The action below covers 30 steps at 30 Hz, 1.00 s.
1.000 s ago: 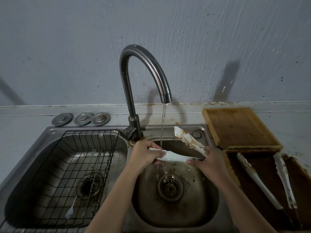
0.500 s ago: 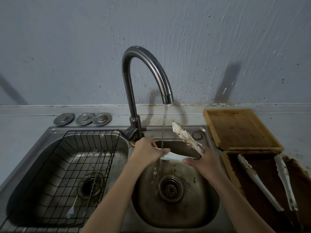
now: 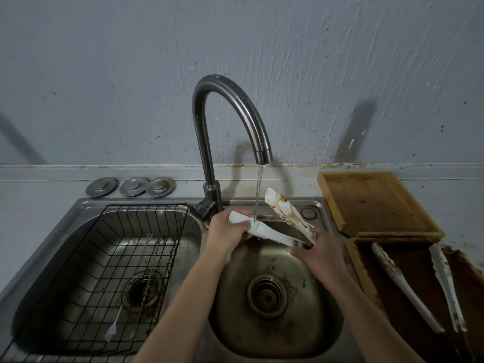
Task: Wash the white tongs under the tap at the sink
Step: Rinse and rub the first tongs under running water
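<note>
Reaching over the right sink basin (image 3: 275, 344), both hands hold the white tongs (image 3: 272, 233) above the drain (image 3: 265, 295). The right hand (image 3: 318, 254), at four o'clock from the stream, has its fingers wrapped around the hinge end. The left hand (image 3: 227, 231), at eight o'clock, has its fingers closed on the lower arm's tip. Water (image 3: 258, 195) from the tap (image 3: 230, 121) strikes that arm. The stained upper arm points toward twelve o'clock. Farther left, a wire basket (image 3: 110, 258) sits in the other basin.

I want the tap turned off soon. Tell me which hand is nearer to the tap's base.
Left. The left hand grips one arm of the white tongs just in front of the tap's base; the right hand holds their hinge end farther right, over the basin.
</note>
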Each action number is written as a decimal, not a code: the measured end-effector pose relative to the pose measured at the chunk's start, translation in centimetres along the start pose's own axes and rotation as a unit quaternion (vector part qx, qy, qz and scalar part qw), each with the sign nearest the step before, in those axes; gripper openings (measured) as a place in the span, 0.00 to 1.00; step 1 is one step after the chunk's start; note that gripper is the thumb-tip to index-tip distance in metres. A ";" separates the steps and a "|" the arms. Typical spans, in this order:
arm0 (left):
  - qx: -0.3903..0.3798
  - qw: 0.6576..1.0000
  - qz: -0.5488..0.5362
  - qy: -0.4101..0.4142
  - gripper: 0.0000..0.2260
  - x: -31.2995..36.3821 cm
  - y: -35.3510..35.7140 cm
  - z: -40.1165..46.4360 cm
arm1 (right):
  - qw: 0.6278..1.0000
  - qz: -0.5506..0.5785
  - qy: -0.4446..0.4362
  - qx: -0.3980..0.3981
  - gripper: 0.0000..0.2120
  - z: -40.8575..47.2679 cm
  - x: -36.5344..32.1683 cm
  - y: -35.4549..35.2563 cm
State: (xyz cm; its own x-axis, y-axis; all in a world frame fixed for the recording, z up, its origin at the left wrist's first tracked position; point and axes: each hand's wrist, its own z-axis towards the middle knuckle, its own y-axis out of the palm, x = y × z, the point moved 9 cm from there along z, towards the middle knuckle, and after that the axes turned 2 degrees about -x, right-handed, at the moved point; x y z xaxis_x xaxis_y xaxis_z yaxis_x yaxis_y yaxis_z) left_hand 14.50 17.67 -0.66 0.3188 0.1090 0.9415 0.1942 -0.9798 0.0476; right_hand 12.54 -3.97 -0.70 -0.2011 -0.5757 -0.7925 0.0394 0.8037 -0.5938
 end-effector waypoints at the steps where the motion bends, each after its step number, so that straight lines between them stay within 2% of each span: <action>1: 0.016 1.000 -0.006 0.011 0.12 -0.3 0.1 0.0 | 1.000 -0.005 -0.002 -0.001 0.19 -0.1 -0.1 0.1; 4: 0.056 0.997 -0.017 0.051 0.20 -0.8 0.4 -0.6 | 1.000 -0.023 0.000 -0.010 0.22 -0.3 0.1 0.4; 7: 0.054 0.995 0.057 0.061 0.25 -1.6 0.7 -0.4 | 1.000 -0.018 0.014 -0.010 0.24 -0.5 0.7 0.2; 10: -0.002 0.990 0.125 0.066 0.18 -1.7 1.1 0.4 | 0.999 -0.006 0.025 -0.043 0.22 -0.6 1.3 0.3; 12: -0.005 0.986 0.148 0.080 0.12 -1.0 0.8 0.5 | 0.996 -0.014 0.017 -0.083 0.16 -0.8 1.2 0.6; 15: -0.004 0.995 0.045 0.088 0.10 0.0 0.1 0.5 | 0.987 -0.017 -0.007 -0.160 0.08 -1.3 0.9 1.4; 18: -0.048 0.985 -0.159 0.049 0.10 0.1 0.5 0.3 | 0.972 0.012 -0.044 -0.230 0.03 -2.2 0.2 1.9; 20: -0.071 0.974 -0.209 0.041 0.12 0.1 0.8 0.5 | 0.961 0.057 -0.052 -0.266 0.04 -2.8 -0.2 2.3; 21: -0.070 0.978 -0.188 0.054 0.12 0.4 0.8 0.4 | 0.955 0.077 -0.054 -0.281 0.05 -3.1 -0.5 2.5; 24: 0.008 0.992 -0.052 0.111 0.09 0.7 -0.6 0.3 | 0.946 0.131 -0.050 -0.293 0.05 -3.3 -0.4 2.6; 27: 0.153 0.972 0.074 0.160 0.06 1.3 -3.7 -0.1 | 0.939 0.210 -0.030 -0.272 0.05 -3.3 -0.3 2.2; 28: 0.191 0.962 0.095 0.173 0.05 1.5 -4.6 -0.3 | 0.935 0.242 -0.020 -0.259 0.06 -3.2 -0.2 2.1; 30: 0.199 0.962 0.078 0.168 0.08 1.3 -5.5 0.1 | 0.934 0.274 0.000 -0.232 0.08 -2.8 -0.1 1.9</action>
State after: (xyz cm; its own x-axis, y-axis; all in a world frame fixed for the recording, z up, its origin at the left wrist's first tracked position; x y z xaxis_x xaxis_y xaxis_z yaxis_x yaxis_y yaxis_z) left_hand 13.98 23.20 0.27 0.0672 -0.1601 0.9848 0.5296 -0.8308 -0.1712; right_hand 9.91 -2.01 -1.37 -0.2752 -0.0599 -0.9595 -0.2913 0.9563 0.0238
